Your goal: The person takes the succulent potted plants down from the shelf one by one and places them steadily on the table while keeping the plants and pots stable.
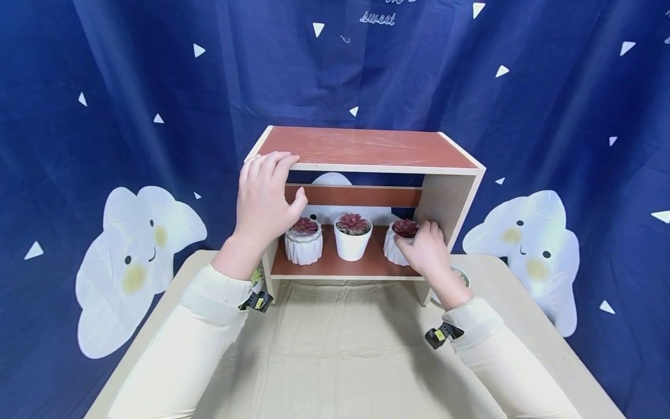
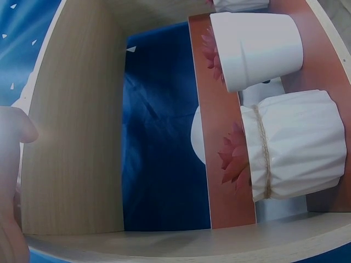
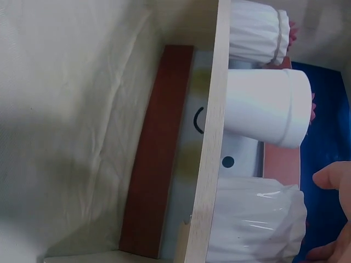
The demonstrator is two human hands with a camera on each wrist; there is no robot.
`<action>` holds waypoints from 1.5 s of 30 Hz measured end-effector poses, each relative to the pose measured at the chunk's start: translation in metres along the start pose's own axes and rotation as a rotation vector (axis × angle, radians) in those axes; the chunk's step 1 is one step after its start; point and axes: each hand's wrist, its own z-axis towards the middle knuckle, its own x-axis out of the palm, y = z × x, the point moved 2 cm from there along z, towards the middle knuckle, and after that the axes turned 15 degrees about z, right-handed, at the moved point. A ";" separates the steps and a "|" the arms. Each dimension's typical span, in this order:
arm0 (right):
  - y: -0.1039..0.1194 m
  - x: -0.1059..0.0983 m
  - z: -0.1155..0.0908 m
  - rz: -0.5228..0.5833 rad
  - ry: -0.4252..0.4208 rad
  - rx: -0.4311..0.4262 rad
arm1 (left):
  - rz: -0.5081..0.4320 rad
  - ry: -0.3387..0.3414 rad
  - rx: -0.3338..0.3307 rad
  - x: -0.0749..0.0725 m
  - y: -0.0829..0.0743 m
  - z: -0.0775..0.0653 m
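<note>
A small shelf unit with a red-brown top [image 1: 361,145] and pale side panels stands on the table. Along its lower board sit three white pots with dark red succulents: a left pot [image 1: 304,247] tied with twine [image 2: 264,148], a smooth middle pot [image 1: 352,244] and a ribbed right pot [image 3: 255,219]. My left hand [image 1: 266,198] rests with its fingers over the top's front left edge, thumb spread away. Beside the right pot's rim is my right hand [image 1: 430,250], thumb in front of the succulent and fingers near the right side panel. The thumb stands apart from the fingers.
A second red-brown board [image 1: 366,195] runs across the back of the unit. Outside its right panel, another pot [image 1: 462,276] is partly hidden by my forearm; a yellow-green plant [image 1: 257,276] shows outside the left panel. A blue curtain [image 1: 335,70] hangs behind the beige-covered table [image 1: 335,349].
</note>
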 end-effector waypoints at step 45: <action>-0.017 0.015 0.017 0.338 0.096 0.245 | -0.001 -0.019 -0.005 0.001 -0.001 0.000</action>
